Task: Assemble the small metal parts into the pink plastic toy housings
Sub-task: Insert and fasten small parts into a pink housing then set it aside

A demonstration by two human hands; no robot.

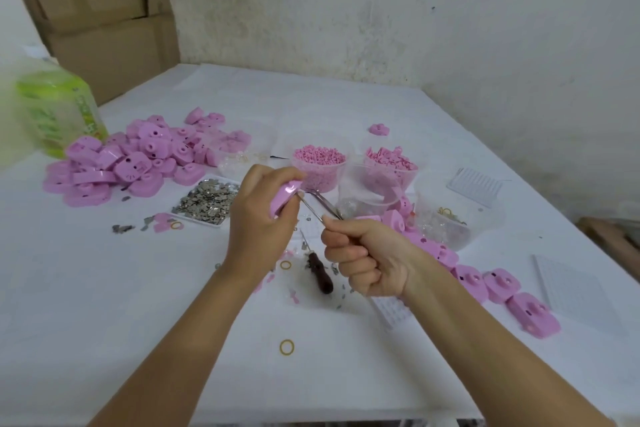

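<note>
While the work is being done over the white table (346, 374), a green bottle (59, 111) is being kept at the far left, out of the way. Just right of it, a heap (131, 163) of pink housings is being stored loose, probably as stock waiting to be filled. Nearer and right of the heap, the metal parts (207, 199) are being held in a shallow tray (195, 218), set within easy reach of the hands. A few are being left scattered on the table beside it.

At centre, one housing (285, 199) is being gripped by the left hand (258, 215), with the fingers curled round it. It is being held clear of the table and tilted toward the right, seemingly so that its open side is being offered to the tool. Tweezers (320, 206) are being clenched in the right hand (363, 258), which is closed round them in a fist, and their tips are being set against the housing's edge. Whether a part is being carried in the tips cannot be told. A dark-handled tool (320, 272) is being left unused on the table beneath the hands.

Beyond the hands, tubs (320, 163) of pink pieces are being kept. At the near right, a row (498, 284) of housings is being laid out apart from the heap, probably as finished pieces.
</note>
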